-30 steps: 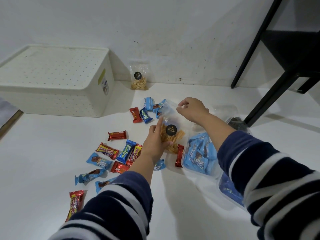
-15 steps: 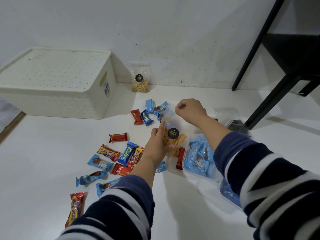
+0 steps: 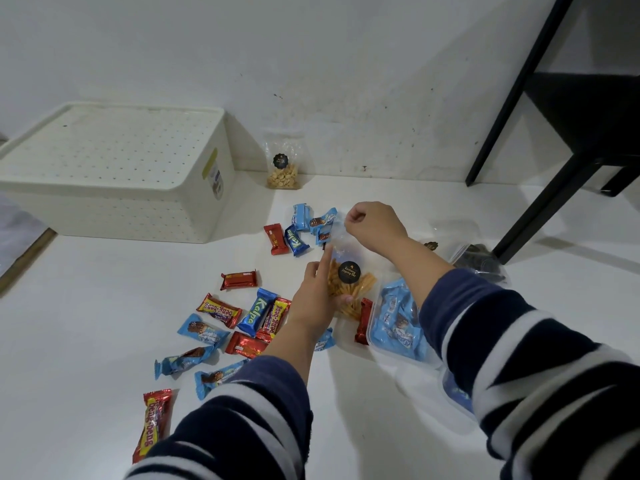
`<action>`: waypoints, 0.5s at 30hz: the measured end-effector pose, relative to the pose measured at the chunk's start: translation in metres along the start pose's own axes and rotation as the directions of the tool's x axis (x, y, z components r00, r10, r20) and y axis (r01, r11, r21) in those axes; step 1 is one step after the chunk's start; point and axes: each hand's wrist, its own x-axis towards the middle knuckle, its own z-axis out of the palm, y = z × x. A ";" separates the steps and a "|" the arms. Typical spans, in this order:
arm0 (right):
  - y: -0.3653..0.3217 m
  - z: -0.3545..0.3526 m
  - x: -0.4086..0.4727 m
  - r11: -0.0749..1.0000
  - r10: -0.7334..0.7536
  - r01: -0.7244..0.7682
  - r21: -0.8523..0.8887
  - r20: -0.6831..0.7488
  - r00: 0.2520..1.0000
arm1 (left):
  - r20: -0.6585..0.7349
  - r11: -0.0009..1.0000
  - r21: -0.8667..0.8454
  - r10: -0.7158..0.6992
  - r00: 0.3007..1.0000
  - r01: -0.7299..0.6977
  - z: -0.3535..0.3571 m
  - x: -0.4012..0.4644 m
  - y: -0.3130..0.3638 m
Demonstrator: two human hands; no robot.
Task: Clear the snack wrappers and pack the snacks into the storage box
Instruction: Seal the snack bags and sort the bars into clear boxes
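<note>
Left hand: your left hand point(image 3: 313, 299) gripped the lower part of the clear plastic bag of orange snack sticks with a round black label point(image 3: 348, 289), index finger stretched up along the bag's side.
Right hand: your right hand point(image 3: 372, 225) was curled, thumb and fingers pinching the bag's clear top edge.
Bag position: it stood upright between both hands, near the middle of the white surface point(image 3: 86, 341), well apart from the storage box.
Storage box: the cream perforated plastic storage box with its lid on point(image 3: 114, 171) sat at the far left, against the white wall point(image 3: 311, 64).
Loose snacks: blue and red wrapped bars point(image 3: 242, 317) lay scattered left of the held bag, one red bar point(image 3: 154, 422) toward the near edge; a smaller cluster point(image 3: 301, 230) lay just behind your left hand.
Clear tray: a transparent plastic container of blue-wrapped snacks point(image 3: 398, 320) sat just right of the bag, partly under your right sleeve.
Second bag: a clear bag of pale round snacks point(image 3: 283, 164) stood against the wall, beside the box.
Far right: a black furniture frame point(image 3: 554, 116) stood there.
</note>
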 end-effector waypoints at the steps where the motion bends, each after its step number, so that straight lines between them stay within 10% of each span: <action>1: 0.000 -0.001 0.001 1.000 0.002 -0.002 -0.008 0.004 1.000 | -0.002 1.000 -0.003 -0.002 1.000 0.002 0.000 0.000 0.000; 15: 0.002 -0.002 0.005 0.999 -0.036 0.037 -0.015 0.057 0.998 | -0.009 1.000 0.016 -0.010 1.000 0.010 0.001 0.002 0.000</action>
